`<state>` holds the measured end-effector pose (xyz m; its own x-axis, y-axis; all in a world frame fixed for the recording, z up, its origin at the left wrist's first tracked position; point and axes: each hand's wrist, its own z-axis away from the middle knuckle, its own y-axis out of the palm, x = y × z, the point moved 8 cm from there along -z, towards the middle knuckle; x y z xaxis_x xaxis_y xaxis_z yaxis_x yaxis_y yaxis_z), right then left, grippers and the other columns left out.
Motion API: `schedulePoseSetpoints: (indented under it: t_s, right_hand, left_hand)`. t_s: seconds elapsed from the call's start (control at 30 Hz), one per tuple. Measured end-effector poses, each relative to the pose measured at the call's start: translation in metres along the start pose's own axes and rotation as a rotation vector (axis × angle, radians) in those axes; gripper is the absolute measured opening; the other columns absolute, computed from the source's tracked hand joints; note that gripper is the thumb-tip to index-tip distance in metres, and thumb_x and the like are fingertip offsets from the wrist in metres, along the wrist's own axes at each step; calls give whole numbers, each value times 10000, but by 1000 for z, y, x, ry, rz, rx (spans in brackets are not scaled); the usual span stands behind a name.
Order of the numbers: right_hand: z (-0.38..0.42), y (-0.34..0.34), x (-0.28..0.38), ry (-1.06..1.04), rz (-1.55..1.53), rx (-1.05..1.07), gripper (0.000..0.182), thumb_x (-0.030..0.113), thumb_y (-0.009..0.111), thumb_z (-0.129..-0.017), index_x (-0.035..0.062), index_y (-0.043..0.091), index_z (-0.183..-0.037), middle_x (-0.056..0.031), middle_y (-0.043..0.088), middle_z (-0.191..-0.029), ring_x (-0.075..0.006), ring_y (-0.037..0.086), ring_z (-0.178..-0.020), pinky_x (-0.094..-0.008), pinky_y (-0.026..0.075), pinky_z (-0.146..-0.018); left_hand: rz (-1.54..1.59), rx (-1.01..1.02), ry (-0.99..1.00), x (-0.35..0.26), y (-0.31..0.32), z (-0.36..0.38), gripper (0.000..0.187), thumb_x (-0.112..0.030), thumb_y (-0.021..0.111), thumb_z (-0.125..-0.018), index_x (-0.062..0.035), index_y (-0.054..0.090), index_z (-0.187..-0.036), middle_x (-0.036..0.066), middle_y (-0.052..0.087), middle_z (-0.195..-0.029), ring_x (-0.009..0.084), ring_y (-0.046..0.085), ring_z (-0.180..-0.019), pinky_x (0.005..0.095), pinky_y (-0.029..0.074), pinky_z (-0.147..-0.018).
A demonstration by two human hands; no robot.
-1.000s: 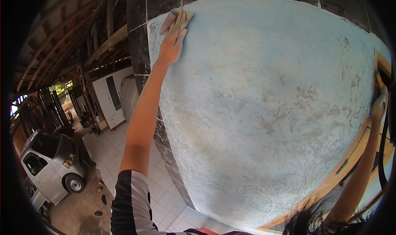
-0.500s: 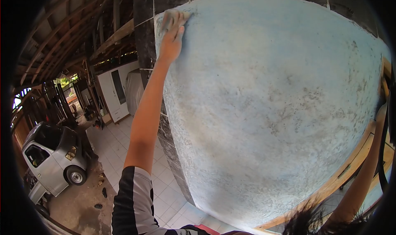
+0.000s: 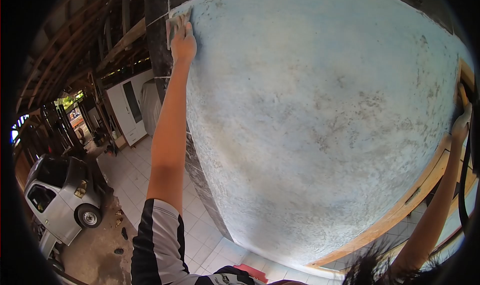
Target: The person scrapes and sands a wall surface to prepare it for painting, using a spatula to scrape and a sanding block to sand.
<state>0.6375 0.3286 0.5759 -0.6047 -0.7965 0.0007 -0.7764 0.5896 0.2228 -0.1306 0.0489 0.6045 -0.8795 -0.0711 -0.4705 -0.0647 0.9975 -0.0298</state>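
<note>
My left hand [image 3: 183, 40] is raised at the upper left corner of a pale blue, stained wall [image 3: 300, 110]. Its fingers are wrapped round a thin greyish piece [image 3: 171, 29], pressed against the wall beside the dark tile border; what the piece is cannot be made out. At the far right, my right hand [image 3: 461, 122] is by the wooden frame [image 3: 465, 77] at the wall's right edge. Its fingers are partly hidden at the dark rim of the view, and whether they hold anything is unclear.
Dark tiles [image 3: 159, 50] border the wall. On the left are a white cabinet [image 3: 131, 107], a silver vehicle [image 3: 60, 197] and a white tiled floor [image 3: 132, 167]. A red object [image 3: 252, 273] lies low in the middle. A black strap or cable [image 3: 463, 200] hangs at the right.
My left hand has shifted left with the greyish piece, to the wall's corner edge. More of my right hand shows. The view has turned slightly, and the wall sits further left.
</note>
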Motion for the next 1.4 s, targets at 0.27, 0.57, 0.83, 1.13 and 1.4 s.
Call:
schedulePoseSetpoints:
  t_s: [0.27,0.57,0.83,1.13,1.4]
  right_hand:
    - [2,4,-6,12,11,-2,745,500,205,-1106,-58,679,-1248,-200,709,-1201,-311,655,-1048,-392,522,-976]
    - [2,5,-28,40,29,-14,680,465,238,-1112,-39,660,-1283,-188,693,-1244,-299,635,-1114,-380,489,-1026]
    - [-3,2,-37,70,47,-35,624,435,267,-1117,-22,644,-1315,-176,679,-1282,-289,617,-1173,-369,460,-1070]
    - [2,4,-47,97,53,-37,566,400,299,-1123,-2,625,-1351,-163,662,-1324,-277,597,-1239,-358,427,-1119]
    - [-4,8,-59,149,69,-71,519,369,328,-1128,15,608,-1382,-152,648,-1362,-266,579,-1298,-347,398,-1163]
  left_hand:
    - [-1,-12,58,28,-4,-1,548,-409,467,-1085,-174,413,-1576,210,432,-1581,395,474,-1414,414,379,-1150]
    - [5,-10,171,13,-5,19,505,-401,445,-1094,-168,470,-1541,222,476,-1545,393,452,-1429,414,386,-1132]
    - [124,-2,30,14,-6,29,529,-372,495,-1089,30,542,-1430,251,634,-1367,302,598,-1277,353,418,-1079]
    - [19,-71,519,-18,0,54,523,-403,469,-1081,-90,501,-1499,251,482,-1523,448,526,-1336,409,406,-1108]
    - [139,-12,660,-48,0,50,522,-438,473,-1076,-110,531,-1479,276,606,-1371,423,588,-1273,459,448,-1039]
